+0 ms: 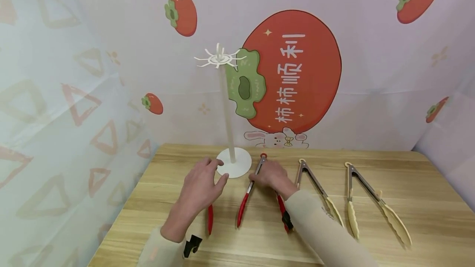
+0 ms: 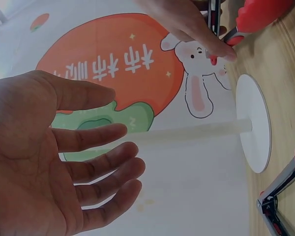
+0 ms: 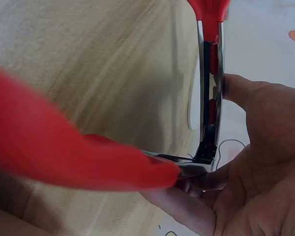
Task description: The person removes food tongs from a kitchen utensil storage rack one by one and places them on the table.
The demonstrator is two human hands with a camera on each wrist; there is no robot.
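My right hand (image 1: 272,175) grips a pair of red-tipped tongs (image 1: 243,209) near the hinge end, the two arms spread apart. In the right wrist view the thumb lies along one metal arm of these tongs (image 3: 219,93), while the fingers are behind the other. My left hand (image 1: 200,184) holds nothing; its fingers are spread and slightly bent beside the base of a white stand (image 1: 227,114). Several hooks ring the top of this stand. Below the left hand lies a second pair of red tongs (image 1: 210,219), mostly hidden by it in the head view.
Two pairs of cream-tipped tongs, one nearer (image 1: 335,211) and one farther right (image 1: 397,223), lie spread on the wooden table (image 1: 426,201). The stand's round base (image 1: 243,167) is near the back edge. A printed cloth (image 1: 371,73) hangs behind the table.
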